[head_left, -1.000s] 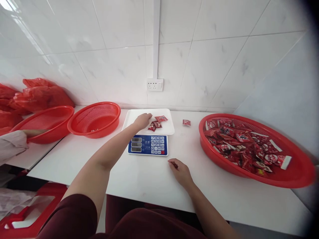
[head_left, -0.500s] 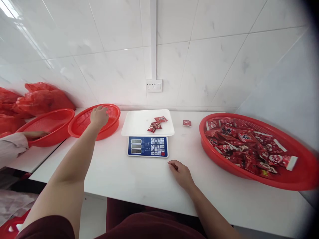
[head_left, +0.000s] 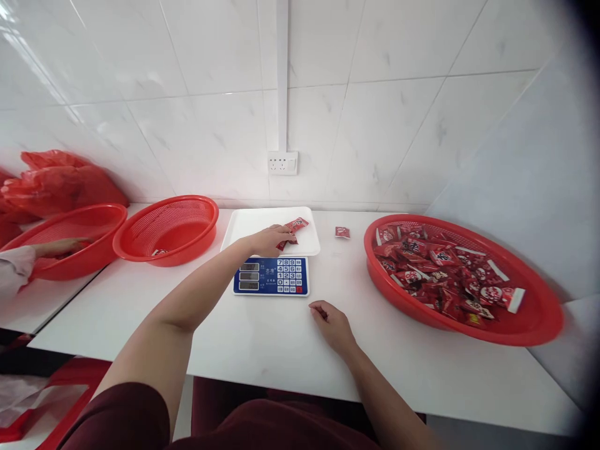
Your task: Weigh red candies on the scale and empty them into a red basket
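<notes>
Red packets (head_left: 297,224) lie under left grip (head_left: 269,240) — closure, hold unclear (right grip (head_left: 334,326): closed, empty).

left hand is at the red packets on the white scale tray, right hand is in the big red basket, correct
The right hand is not in the big red basket: the head view shows it on the white table. The left hand is at the red packets on the white scale tray.
</notes>
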{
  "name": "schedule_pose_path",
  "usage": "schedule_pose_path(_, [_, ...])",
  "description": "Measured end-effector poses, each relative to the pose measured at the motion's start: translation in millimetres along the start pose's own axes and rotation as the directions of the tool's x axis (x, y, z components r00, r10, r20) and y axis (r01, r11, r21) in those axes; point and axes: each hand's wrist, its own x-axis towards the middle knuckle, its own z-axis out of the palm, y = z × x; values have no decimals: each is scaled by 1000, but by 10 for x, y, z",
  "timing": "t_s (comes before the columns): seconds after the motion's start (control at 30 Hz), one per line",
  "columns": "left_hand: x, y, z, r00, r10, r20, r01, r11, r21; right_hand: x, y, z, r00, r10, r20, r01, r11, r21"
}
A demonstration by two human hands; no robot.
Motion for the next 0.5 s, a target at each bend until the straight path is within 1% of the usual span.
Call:
schedule_pose_path(0.07, [52,-6,30,999,-40,-18,40,999,10,4,2,0,1000,2,2,-2,1000,-4])
schedule_pose_path(0.17, [71,15,60,991,-106,-83,106,994,7,6,-7,-6,1000,-5,2,5,1000,-1])
schedule_pose_path(0.27, [-3,2,37,973,-130,-190,133,991,1,5,-16,-12,1000,-5,2,5,1000,4])
schedule_pose_path(0.33, [-125,-58,-34,944,-180,-275,184,983,-11,1,-17,-16,1000,-1,6,1,1000,5])
schedule_pose_path(0.37, [-213,-105,-92,917,-230,-326,237,971,-18,-1,-17,-18,1000,1,11,-1,1000,4])
schedule_pose_path(0.4, [-321,-163,-162,875,-294,-384,308,951,-26,-3,-18,-21,1000,3,17,-3,1000,2])
schedule_pose_path(0.43, [-447,-229,-243,818,-361,-448,387,922,-36,-4,-19,-23,1000,6,23,-5,1000,-1])
schedule_pose_path(0.5, [-746,-386,-418,675,-473,-566,535,842,-65,-4,-24,-28,999,12,36,-12,1000,-7])
